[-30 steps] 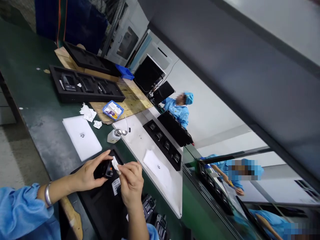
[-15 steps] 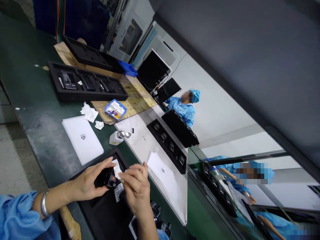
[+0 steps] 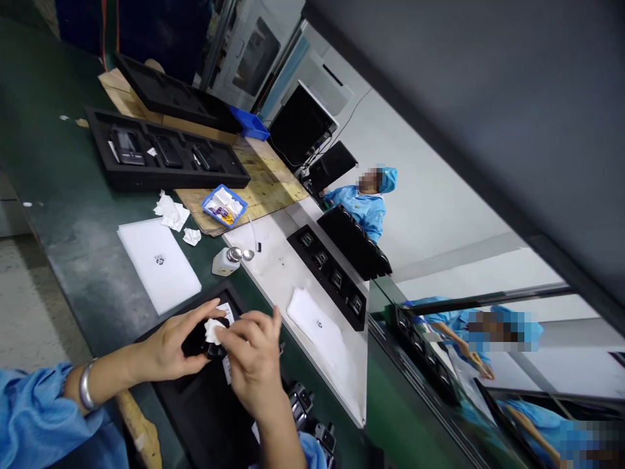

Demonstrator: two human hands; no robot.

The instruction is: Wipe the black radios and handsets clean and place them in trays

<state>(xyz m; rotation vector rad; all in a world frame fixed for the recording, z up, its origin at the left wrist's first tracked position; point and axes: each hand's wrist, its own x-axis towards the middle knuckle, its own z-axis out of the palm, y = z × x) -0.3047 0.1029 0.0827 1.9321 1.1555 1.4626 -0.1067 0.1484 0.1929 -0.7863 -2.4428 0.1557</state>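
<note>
My left hand (image 3: 168, 345) grips a small black electronic device (image 3: 213, 352) between thumb and fingers, above a black foam tray (image 3: 208, 417). With thumb and fingertips pinched, my right hand (image 3: 256, 365) presses a crumpled white tissue (image 3: 213, 330) against the device. The tissue and my fingers hide much of the device. White labels with print show just behind it, on the tray side. Under and beside my right forearm stand several black-and-silver devices (image 3: 299, 402), partly covered by the arm.
A stack of white sheets (image 3: 159, 260), crumpled tissues (image 3: 170, 212) and a dispenser bottle (image 3: 225, 262) lie beyond my hands. Farther off are a blue bin (image 3: 224, 206) and a foam tray with devices (image 3: 170, 177). Right is a white board (image 3: 273, 260); co-workers (image 3: 361, 205) sit beyond.
My right hand has moved slightly left and the tissue now covers the device's near face, hiding the orange button. The view has shifted a little.
</note>
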